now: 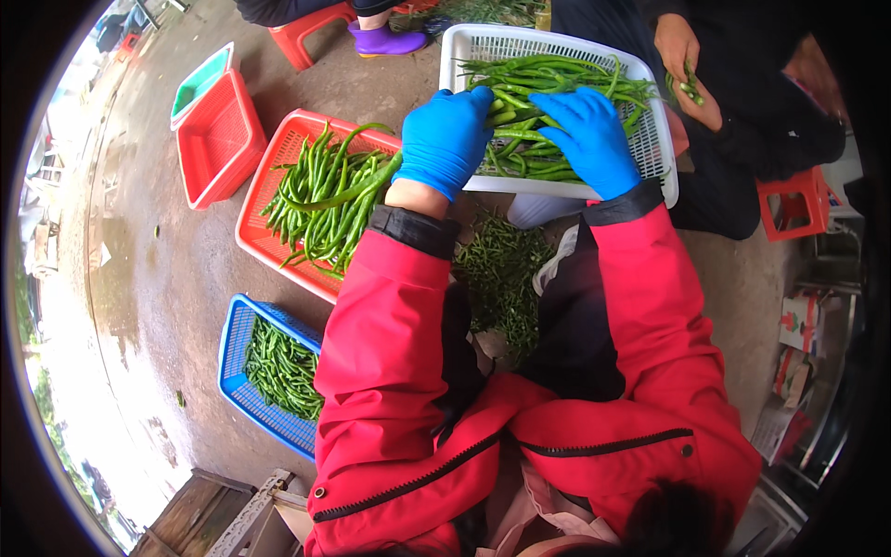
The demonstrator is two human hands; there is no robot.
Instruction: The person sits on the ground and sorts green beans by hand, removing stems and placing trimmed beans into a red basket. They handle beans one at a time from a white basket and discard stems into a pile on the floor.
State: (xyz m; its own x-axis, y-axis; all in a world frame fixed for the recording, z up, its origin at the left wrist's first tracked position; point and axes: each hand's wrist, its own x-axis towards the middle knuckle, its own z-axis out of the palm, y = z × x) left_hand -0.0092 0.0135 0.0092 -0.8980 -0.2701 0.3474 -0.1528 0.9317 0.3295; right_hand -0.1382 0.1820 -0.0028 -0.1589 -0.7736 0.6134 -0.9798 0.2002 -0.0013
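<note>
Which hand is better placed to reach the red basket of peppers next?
Probably the left hand: it's right by the red basket's edge, while the right hand is over the white basket, farther away.

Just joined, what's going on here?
A person in a red jacket is handling long green peppers over a white basket. The gloved left hand grips a few; the right hand is at the peppers beside it, its exact grip unclear. More peppers lie in a red basket to the left, smaller green pieces in a blue basket, and a green heap is between the legs. At right, a co-worker's hand holds green pieces.
</note>
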